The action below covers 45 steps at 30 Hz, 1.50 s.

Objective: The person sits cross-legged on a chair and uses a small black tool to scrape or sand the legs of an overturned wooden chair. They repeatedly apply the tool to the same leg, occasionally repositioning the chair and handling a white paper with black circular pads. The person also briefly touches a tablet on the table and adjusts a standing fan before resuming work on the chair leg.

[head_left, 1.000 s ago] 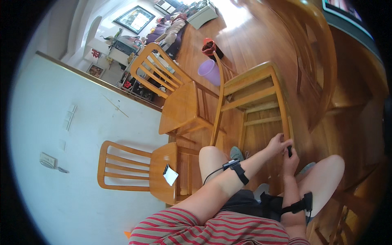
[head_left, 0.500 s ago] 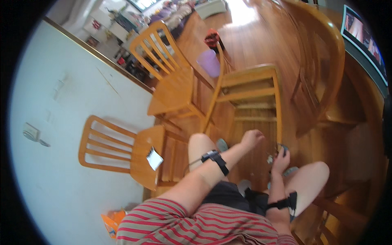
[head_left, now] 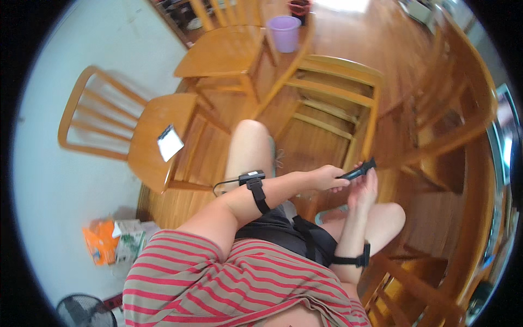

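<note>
A short black tool with a thick, blocky end is between my hands; its exact kind cannot be made out. My left hand is closed round its thinner end. My right hand has its fingers curled against the thick end from below. Both hands are in front of my knees. Just beyond them a wooden chair is tipped over, its legs and rungs toward me. One of its legs ends close to my right hand.
To the left, a wooden chair carries a white pad-like item. Another chair and a purple bin are farther off. More wooden chairs crowd the right side. An orange bag and black fan lie lower left.
My hands have come together on the black tool; before, they were apart, with the right hand by the chair leg holding something dark. The view has shifted, so the chairs appear higher and farther left.
</note>
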Tool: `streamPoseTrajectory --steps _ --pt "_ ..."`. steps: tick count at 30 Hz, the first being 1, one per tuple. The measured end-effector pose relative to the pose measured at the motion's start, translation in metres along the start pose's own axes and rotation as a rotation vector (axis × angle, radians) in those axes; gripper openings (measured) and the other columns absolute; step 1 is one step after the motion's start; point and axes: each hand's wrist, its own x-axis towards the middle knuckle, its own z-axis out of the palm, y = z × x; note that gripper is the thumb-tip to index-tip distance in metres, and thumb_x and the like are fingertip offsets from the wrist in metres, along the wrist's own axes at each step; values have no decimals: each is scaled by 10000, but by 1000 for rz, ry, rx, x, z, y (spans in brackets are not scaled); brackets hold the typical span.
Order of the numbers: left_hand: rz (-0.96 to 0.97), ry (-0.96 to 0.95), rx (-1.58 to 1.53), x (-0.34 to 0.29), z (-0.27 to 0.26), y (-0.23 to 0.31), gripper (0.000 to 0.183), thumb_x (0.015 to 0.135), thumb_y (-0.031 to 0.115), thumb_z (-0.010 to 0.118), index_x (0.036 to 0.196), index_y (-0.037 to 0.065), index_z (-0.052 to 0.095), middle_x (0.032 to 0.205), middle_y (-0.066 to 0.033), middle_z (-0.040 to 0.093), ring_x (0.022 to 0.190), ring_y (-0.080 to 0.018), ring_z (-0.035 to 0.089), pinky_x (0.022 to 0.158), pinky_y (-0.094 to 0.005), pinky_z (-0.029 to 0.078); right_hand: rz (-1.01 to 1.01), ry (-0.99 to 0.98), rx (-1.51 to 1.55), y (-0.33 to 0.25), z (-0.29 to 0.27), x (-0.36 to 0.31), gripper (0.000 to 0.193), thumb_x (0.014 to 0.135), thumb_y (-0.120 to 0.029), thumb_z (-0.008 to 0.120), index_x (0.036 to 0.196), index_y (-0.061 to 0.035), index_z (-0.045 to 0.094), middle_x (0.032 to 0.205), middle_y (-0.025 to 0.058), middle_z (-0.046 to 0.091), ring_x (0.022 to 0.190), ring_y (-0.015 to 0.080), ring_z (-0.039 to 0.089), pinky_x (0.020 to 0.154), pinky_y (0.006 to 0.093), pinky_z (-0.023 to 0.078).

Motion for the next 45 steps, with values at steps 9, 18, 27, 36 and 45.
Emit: streamPoseTrajectory --steps 9,18,27,36,45 --pt "207 1032 -168 -171 -167 -6 286 862 242 648 1040 27 586 768 -46 621 652 -117 598 559 -262 485 102 -152 -439 13 -11 -10 331 942 -228 529 1222 -60 480 1019 91 621 858 183 618 749 294 508" --pt "-509 2070 76 -407 -288 -182 416 818 374 655 1024 13 648 889 -129 674 780 -219 644 699 -327 504 59 -223 -699 16 -28 9 209 945 -208 530 1107 -77 546 936 51 638 781 130 611 704 245 487" --pt "-941 2106 432 -415 -302 -209 370 805 352 647 1041 66 655 1027 -155 642 996 -303 594 868 -397 461 12 -299 -797 27 -20 10 174 942 -194 536 1051 -62 568 901 46 633 762 119 599 694 236 483" --pt "-1221 1577 569 -364 -307 -159 701 764 511 657 1224 24 450 1195 -191 533 1152 -338 500 926 -409 456 27 -255 -821 27 -27 3 144 942 -154 527 1035 -56 576 897 58 642 749 109 606 683 224 497" --pt "-1153 1637 180 -377 -330 -174 901 626 511 776 1260 -24 424 1254 -182 521 1144 -356 524 949 -398 453 33 -251 -779 25 -33 -5 155 946 -162 522 1039 -50 577 895 57 641 745 108 600 683 228 495"
